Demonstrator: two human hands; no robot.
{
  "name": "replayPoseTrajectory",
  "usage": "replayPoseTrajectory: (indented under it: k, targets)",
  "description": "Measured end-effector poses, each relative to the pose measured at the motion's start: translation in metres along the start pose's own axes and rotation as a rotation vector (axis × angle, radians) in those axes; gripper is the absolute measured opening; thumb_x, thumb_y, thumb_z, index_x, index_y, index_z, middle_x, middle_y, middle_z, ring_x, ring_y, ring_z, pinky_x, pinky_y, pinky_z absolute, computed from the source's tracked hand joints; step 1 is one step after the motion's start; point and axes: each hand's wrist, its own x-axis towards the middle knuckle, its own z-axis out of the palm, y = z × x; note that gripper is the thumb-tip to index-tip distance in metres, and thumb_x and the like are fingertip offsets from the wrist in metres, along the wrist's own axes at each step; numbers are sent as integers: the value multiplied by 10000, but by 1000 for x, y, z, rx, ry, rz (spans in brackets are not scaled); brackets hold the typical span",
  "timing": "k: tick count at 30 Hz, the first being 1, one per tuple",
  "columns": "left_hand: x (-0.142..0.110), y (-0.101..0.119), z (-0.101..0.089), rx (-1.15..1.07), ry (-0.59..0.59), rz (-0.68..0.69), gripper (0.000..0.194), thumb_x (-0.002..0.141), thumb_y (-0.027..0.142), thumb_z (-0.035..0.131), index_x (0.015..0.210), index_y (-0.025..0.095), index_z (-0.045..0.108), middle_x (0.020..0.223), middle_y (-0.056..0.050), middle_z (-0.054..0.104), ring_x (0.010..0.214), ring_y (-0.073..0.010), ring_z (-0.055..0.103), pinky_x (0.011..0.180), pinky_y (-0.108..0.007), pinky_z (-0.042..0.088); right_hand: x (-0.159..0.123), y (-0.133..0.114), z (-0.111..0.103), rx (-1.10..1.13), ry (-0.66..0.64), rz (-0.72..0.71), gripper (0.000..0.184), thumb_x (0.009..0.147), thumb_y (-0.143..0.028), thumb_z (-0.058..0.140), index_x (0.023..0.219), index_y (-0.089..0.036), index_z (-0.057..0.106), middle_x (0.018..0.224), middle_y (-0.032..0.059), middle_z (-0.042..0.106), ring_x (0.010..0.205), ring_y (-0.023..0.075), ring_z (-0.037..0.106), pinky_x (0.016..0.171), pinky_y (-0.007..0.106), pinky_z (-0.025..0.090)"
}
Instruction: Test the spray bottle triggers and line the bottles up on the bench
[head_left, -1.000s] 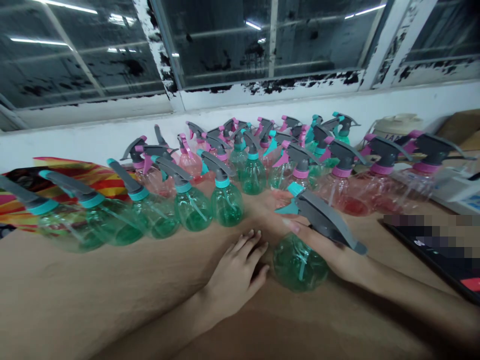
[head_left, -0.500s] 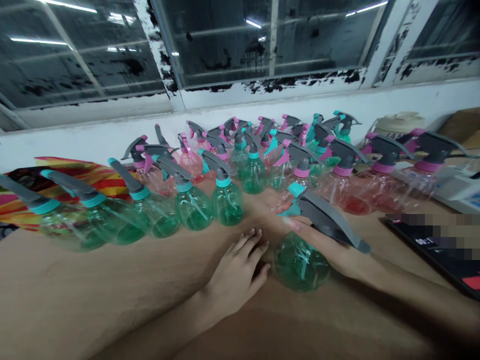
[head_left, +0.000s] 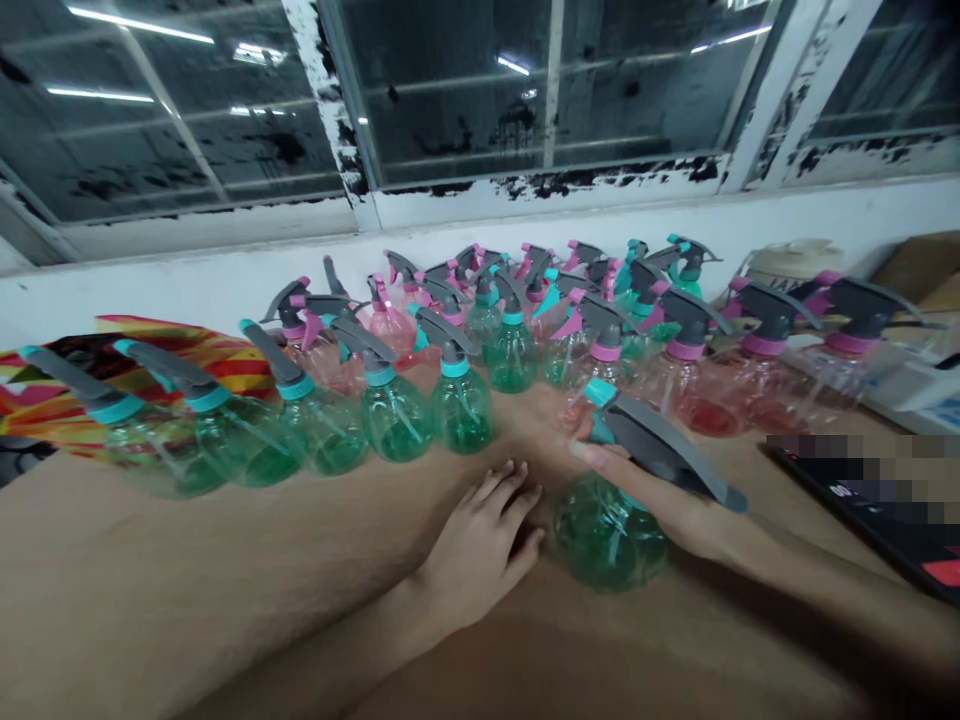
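A green spray bottle [head_left: 611, 535] with a turquoise collar and a grey trigger head stands on the table at front right. My right hand [head_left: 667, 505] is closed about its neck, under the grey lever, with a fingertip by the turquoise trigger; the other fingers are hidden behind the head. To the left of that bottle, my left hand [head_left: 484, 545] lies on the tabletop with its fingers stretched out, holding nothing. Just beyond it is another green spray bottle [head_left: 461, 410], the nearest of a row running left.
Pink spray bottles [head_left: 712, 400] stand behind and to the right, with several more towards the wall. A phone [head_left: 855, 510] lies at the right edge. A colourful bag [head_left: 180, 345] sits at back left, a beige tub [head_left: 799, 262] at back right. Windows rise behind the wooden table [head_left: 225, 570].
The view has shifted slightly, so the bottles and windows sit a little lower and further right. Both hands keep their poses, the right one still around the spray bottle's neck.
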Motion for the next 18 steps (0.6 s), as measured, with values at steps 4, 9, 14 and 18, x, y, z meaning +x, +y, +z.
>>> replayPoseTrajectory:
  k: [4,9,14,18]
  targets:
    - [0,-1,0,-6,10,-4,387,929,259,522,1288,114,511,1392,-129,494,1329,-254,392,1077,-442,357,2,-1,0,33,-88,32,292,844,-498,551,985,-269,665,778,11,668,719,190,628,665,320,510]
    - [-1,-1,2,-6,2,-13,416,922,253,541,1308,104,497,1396,-132,490,1331,-259,386,1076,-444,353,1,-6,1,0,-28,35,287,779,-533,606,865,-271,688,572,-21,549,508,154,500,470,288,426]
    - [0,-1,2,-2,18,-14,412,922,249,543,1297,85,504,1400,-148,480,1321,-269,397,1056,-438,380,-4,-4,-2,-63,6,60,398,649,-565,716,871,-238,672,487,-76,358,443,112,324,408,265,292]
    - [0,-1,2,4,28,-5,383,925,254,535,1271,90,525,1376,-150,506,1313,-272,411,1052,-438,384,-13,-1,-5,-252,8,84,417,665,-591,692,871,-228,684,586,-21,572,564,173,535,519,304,448]
